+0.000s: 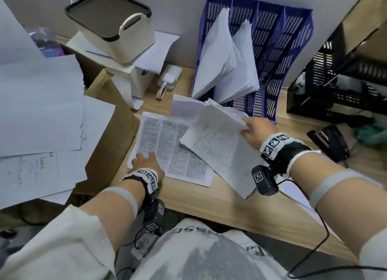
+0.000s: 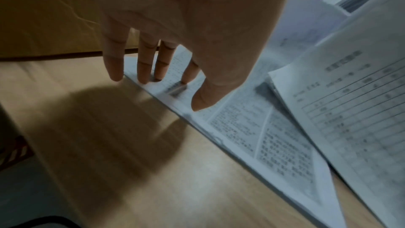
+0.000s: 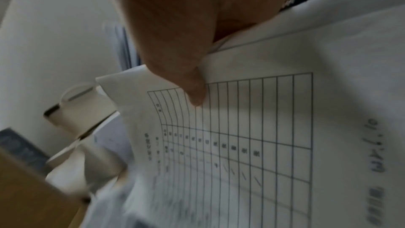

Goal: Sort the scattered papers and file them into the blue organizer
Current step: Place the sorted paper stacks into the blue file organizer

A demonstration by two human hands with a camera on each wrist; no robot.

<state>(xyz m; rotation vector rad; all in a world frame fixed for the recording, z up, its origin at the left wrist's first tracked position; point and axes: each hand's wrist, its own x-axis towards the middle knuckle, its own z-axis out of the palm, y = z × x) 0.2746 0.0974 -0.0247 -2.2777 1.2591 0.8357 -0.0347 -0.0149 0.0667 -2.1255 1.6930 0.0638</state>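
A blue organizer (image 1: 278, 55) with several slots leans against the back wall; two white paper bundles (image 1: 222, 57) stand in its left slots. My right hand (image 1: 254, 131) pinches the far edge of a sheaf of ruled table forms (image 1: 219, 145), lifted off the desk; the thumb (image 3: 192, 89) lies on the top form (image 3: 252, 136). A densely printed sheet (image 1: 167, 147) lies flat on the wooden desk. My left hand (image 1: 144, 160) rests on its near left corner with straight fingers (image 2: 142, 65) touching the printed sheet (image 2: 252, 127).
A brown cardboard box (image 1: 111, 133) covered with loose white sheets (image 1: 39, 112) fills the left. A cream storage bin (image 1: 113, 26) sits on a white box at the back, with a white charger (image 1: 168, 78) beside it. A black crate (image 1: 335, 80) and stapler (image 1: 328, 141) stand right.
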